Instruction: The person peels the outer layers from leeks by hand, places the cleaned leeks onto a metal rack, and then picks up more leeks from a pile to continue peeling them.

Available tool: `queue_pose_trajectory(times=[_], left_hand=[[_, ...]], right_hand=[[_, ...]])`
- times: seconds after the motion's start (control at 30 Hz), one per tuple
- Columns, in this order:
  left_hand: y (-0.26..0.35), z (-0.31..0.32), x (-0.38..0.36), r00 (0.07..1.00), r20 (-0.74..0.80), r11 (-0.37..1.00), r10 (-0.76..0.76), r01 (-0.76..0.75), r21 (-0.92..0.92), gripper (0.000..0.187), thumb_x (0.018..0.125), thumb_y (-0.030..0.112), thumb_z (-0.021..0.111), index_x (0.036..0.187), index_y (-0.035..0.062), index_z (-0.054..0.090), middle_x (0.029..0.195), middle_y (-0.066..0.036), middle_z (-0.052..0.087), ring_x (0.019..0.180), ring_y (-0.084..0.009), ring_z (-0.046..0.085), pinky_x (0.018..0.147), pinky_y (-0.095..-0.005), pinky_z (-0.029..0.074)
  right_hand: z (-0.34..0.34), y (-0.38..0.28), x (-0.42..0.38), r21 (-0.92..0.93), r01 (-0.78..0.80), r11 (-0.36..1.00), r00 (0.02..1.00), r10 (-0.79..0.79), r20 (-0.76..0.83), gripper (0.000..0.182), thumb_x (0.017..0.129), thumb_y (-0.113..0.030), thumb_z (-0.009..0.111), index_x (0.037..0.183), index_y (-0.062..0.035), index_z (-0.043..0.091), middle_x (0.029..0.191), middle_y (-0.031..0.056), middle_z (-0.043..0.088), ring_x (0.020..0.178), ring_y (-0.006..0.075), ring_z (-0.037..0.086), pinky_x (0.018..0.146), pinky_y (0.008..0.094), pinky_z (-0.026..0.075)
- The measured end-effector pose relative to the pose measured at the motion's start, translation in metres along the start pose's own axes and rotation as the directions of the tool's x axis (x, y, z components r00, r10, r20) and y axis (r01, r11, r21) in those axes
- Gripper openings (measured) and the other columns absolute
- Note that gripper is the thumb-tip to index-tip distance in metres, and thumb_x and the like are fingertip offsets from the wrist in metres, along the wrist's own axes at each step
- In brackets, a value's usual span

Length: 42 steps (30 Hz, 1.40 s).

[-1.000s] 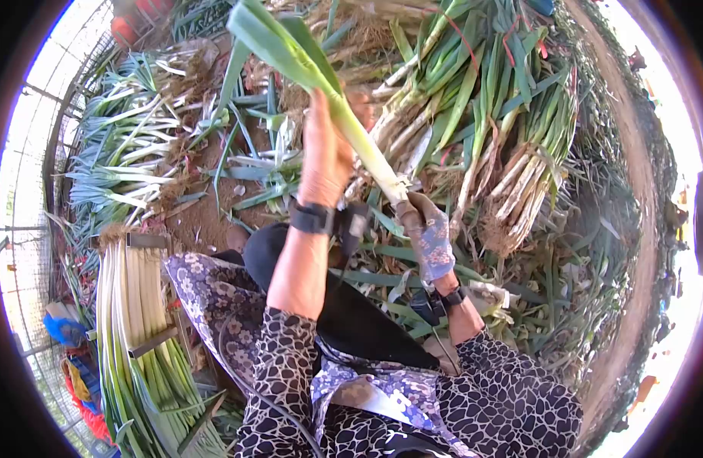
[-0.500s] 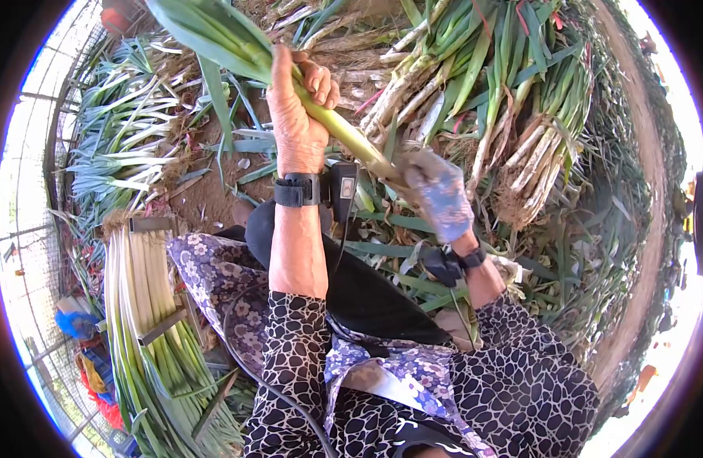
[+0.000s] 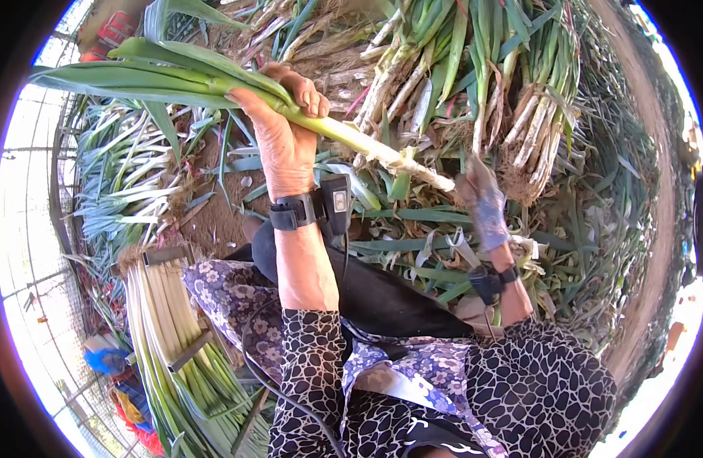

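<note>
left hand (image 3: 285, 141) grips a long, smooth leek (image 3: 348, 136)

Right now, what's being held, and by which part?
A leek, in the left hand, around the stalk where the leaves begin. Right hand's contact: can't tell.

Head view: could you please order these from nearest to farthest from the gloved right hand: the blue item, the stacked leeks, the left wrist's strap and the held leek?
1. Held leek: root end right beside the right hand.
2. Left wrist's strap: to its left.
3. Stacked leeks: lower left.
4. Blue item: farther left, beyond the stack.
</note>
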<state>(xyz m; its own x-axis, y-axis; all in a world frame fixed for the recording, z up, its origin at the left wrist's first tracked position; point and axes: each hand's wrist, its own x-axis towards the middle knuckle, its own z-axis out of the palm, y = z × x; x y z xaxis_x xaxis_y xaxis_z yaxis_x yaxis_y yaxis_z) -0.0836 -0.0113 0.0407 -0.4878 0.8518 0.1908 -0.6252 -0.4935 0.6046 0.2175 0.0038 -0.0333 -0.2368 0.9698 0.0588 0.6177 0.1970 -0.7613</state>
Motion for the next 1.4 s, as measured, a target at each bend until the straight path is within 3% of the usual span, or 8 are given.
queue_pose_trajectory(times=[0.17, 0.27, 0.4, 0.57, 0.63, 1.1, 1.13, 1.4], left_hand=[[-0.008, 0.012, -0.003, 1.0, 0.014, 1.0, 0.008, -0.008, 0.015, 0.062, 0.073, 0.072, 0.051, 0.093, 0.0125, 0.052, 0.061, 0.0, 0.042, 0.055, -0.0125, 0.041, 0.054, -0.0285, 0.034], [-0.011, 0.002, -0.001, 0.997, 0.072, 0.998, 0.028, -0.024, -0.06, 0.062, 0.074, 0.072, 0.05, 0.094, 0.0129, 0.053, 0.058, 0.001, 0.041, 0.051, -0.0109, 0.039, 0.05, -0.0272, 0.033], [-0.012, 0.004, -0.007, 0.991, 0.135, 0.995, 0.021, -0.008, -0.097, 0.065, 0.076, 0.074, 0.045, 0.093, 0.0118, 0.053, 0.053, 0.001, 0.04, 0.044, -0.0103, 0.037, 0.042, -0.0254, 0.031], [-0.006, 0.007, -0.01, 0.992, 0.126, 0.997, -0.009, 0.019, -0.079, 0.07, 0.08, 0.077, 0.033, 0.091, 0.0105, 0.054, 0.049, 0.001, 0.036, 0.038, -0.0096, 0.031, 0.037, -0.0244, 0.028], [0.0, 0.005, -0.001, 0.978, 0.206, 0.993, -0.028, 0.05, -0.103, 0.072, 0.079, 0.077, 0.032, 0.091, 0.0105, 0.055, 0.048, 0.002, 0.035, 0.037, -0.0086, 0.029, 0.036, -0.0244, 0.026], [-0.01, 0.001, -0.002, 0.895, 0.438, 0.936, -0.08, 0.219, -0.277, 0.081, 0.072, 0.085, 0.032, 0.087, 0.0104, 0.06, 0.044, 0.002, 0.037, 0.033, -0.007, 0.027, 0.032, -0.0222, 0.024], [-0.012, 0.002, 0.0, 0.872, 0.485, 0.92, -0.068, 0.243, -0.308, 0.083, 0.069, 0.087, 0.031, 0.087, 0.0103, 0.06, 0.043, 0.002, 0.037, 0.032, -0.0067, 0.027, 0.031, -0.022, 0.024], [-0.008, -0.003, 0.001, 0.857, 0.511, 0.959, -0.063, 0.195, -0.207, 0.078, 0.071, 0.085, 0.032, 0.087, 0.013, 0.058, 0.047, 0.003, 0.042, 0.033, -0.0043, 0.031, 0.033, -0.0204, 0.027]], right_hand=[[0.067, -0.099, 0.034, 0.119, 0.532, 0.838, 0.844, -0.513, -0.157, 0.042, 0.089, -0.009, 0.057, 0.129, -0.0031, 0.045, 0.106, 0.016, 0.057, 0.09, 0.0251, 0.058, 0.079, 0.0355, 0.048], [0.104, -0.107, 0.056, 0.403, 0.2, 0.893, 0.973, -0.228, 0.021, 0.04, 0.087, -0.01, 0.055, 0.126, -0.0014, 0.048, 0.106, 0.0184, 0.059, 0.094, 0.0273, 0.058, 0.081, 0.0323, 0.048], [0.149, -0.049, 0.104, -0.274, 0.75, 0.602, 0.662, -0.679, 0.319, 0.036, 0.083, -0.011, 0.053, 0.117, 0.0021, 0.052, 0.116, 0.021, 0.055, 0.103, 0.0344, 0.056, 0.089, 0.0363, 0.048], [0.149, -0.016, 0.104, -0.022, 0.393, 0.919, 0.885, -0.371, 0.282, 0.041, 0.093, -0.03, 0.044, 0.122, -0.0016, 0.052, 0.113, 0.015, 0.06, 0.102, 0.0273, 0.058, 0.089, 0.0348, 0.045], [0.088, -0.057, 0.087, 0.48, -0.273, 0.833, 0.872, 0.004, 0.489, 0.04, 0.094, -0.03, 0.047, 0.12, -0.0008, 0.053, 0.099, 0.0082, 0.06, 0.092, 0.0189, 0.058, 0.082, 0.0295, 0.047], [0.053, -0.096, 0.046, 0.502, -0.031, 0.864, 0.82, -0.266, 0.507, 0.026, 0.078, -0.011, 0.067, 0.101, 0.0002, 0.064, 0.092, 0.0108, 0.063, 0.079, 0.0162, 0.061, 0.071, 0.0274, 0.05], [0.063, -0.086, 0.052, 0.237, 0.729, 0.642, 0.599, -0.766, 0.231, 0.022, 0.074, -0.009, 0.065, 0.096, -0.0021, 0.066, 0.091, 0.014, 0.064, 0.078, 0.0236, 0.063, 0.069, 0.0312, 0.051], [0.091, 0.041, 0.034, 0.032, 0.699, 0.715, 0.569, -0.583, 0.58, 0.014, 0.07, -0.009, 0.06, 0.082, -0.0055, 0.067, 0.084, 0.0104, 0.063, 0.079, 0.0278, 0.062, 0.067, 0.0355, 0.05]])
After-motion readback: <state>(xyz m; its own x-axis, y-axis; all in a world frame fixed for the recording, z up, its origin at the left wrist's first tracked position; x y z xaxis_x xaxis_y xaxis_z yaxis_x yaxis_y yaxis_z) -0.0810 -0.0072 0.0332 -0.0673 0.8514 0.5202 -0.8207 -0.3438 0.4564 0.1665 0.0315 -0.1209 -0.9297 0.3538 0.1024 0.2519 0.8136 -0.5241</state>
